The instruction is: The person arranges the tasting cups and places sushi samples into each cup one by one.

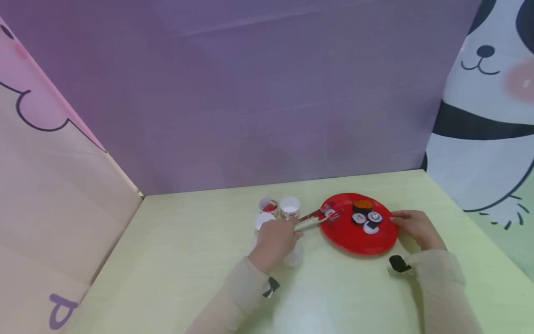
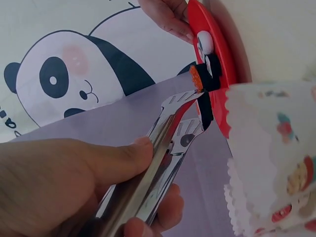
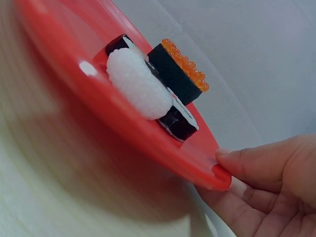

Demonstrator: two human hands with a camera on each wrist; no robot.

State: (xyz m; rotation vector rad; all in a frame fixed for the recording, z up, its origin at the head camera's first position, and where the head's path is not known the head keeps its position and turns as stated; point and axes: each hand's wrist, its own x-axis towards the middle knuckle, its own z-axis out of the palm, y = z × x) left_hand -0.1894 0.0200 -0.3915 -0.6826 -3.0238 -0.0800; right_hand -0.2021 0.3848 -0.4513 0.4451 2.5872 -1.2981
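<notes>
My left hand [image 1: 275,243] grips metal serving tongs [image 2: 163,153]. Their tips reach over the left part of a red plate [image 1: 354,246], around a small sushi roll [image 1: 329,213]. In the left wrist view the roll's black side shows right at the tips. With thumb and fingers, my right hand [image 1: 417,227] pinches the plate's right rim. Grouped on the plate are an orange roe-topped sushi [image 3: 177,71], a white rice piece with a black band [image 1: 371,227] and two round rolls, one of them a white-faced roll [image 1: 374,217].
Several printed paper cups stand left of the plate, close to my left hand, among them a white cup [image 1: 289,205] and a cup with something red inside [image 1: 268,206]. A purple panel [image 1: 292,116] rises behind the pale table [image 1: 167,260]. Panda-printed panel [image 1: 479,153] at right.
</notes>
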